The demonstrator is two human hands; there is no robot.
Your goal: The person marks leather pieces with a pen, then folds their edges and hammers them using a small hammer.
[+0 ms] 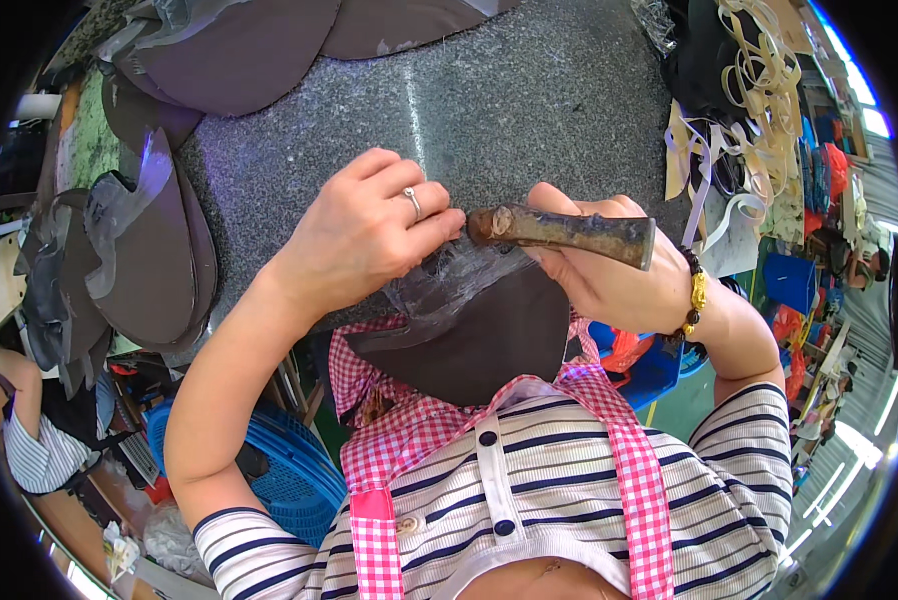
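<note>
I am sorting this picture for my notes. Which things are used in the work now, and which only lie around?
In use:
- left hand, pinching clear film
- right hand, gripping a wooden-handled tool
- dark brown curved piece under the film

Lying about:
- stacked brown pieces on the grey table
- pale strips
- blue basket

I take this for a small manufacturing workshop. My speckled grey stone bench (529, 90) carries stacks of dark curved cut pieces (159, 250) along its left edge and far corner, and a tangle of cream strips (764, 70) at its right edge. Blue plastic crates (289, 470) sit below, and another worker's striped sleeve (39, 455) shows alongside.
</note>
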